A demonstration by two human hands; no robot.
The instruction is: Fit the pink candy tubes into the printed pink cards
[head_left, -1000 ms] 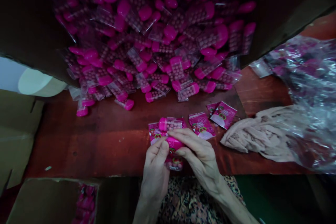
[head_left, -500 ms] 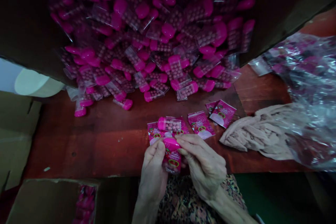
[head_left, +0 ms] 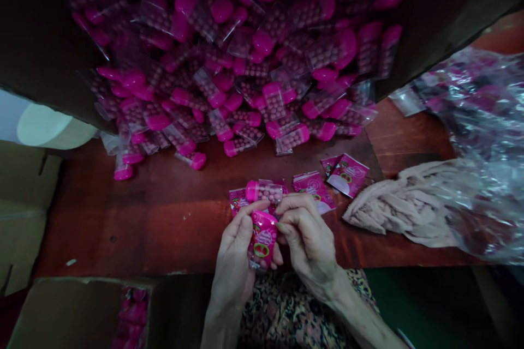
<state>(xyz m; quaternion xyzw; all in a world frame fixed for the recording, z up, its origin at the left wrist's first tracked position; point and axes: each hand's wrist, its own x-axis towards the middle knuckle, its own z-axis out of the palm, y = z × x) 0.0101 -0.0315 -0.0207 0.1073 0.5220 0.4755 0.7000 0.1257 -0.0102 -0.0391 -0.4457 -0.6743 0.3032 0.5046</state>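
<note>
Grip holding?

Yes, the left hand [head_left: 234, 253] and the right hand [head_left: 305, 234] are both clenching a pink printed packet [head_left: 262, 240], pinching it nearly upright between them, just above the near edge of the wooden table [head_left: 123, 218]. Neither hand is letting go.

What's in it?

I can't tell. The packet's lower end looks clear, but the fingers and the print are hiding the rest.

And which step are they on?

My read is that they're working on this one packet, handling it closely and keeping it raised off the table. A bead-filled tube with a pink cap [head_left: 264, 192] is lying just beyond the hands on another printed packet [head_left: 238, 200].

What's around them?

Two more printed packets [head_left: 314, 191] [head_left: 347, 175] are lying to the right, and a big heap of bagged pink-capped tubes [head_left: 229, 65] is spreading across the far side. A crumpled beige cloth [head_left: 393, 207] and a clear plastic bag [head_left: 478, 120] are sitting further right.

What does the next move call for?

I'd judge it needs a steady pinch on both sides, so the packet isn't slipping or buckling while it's being handled.
</note>
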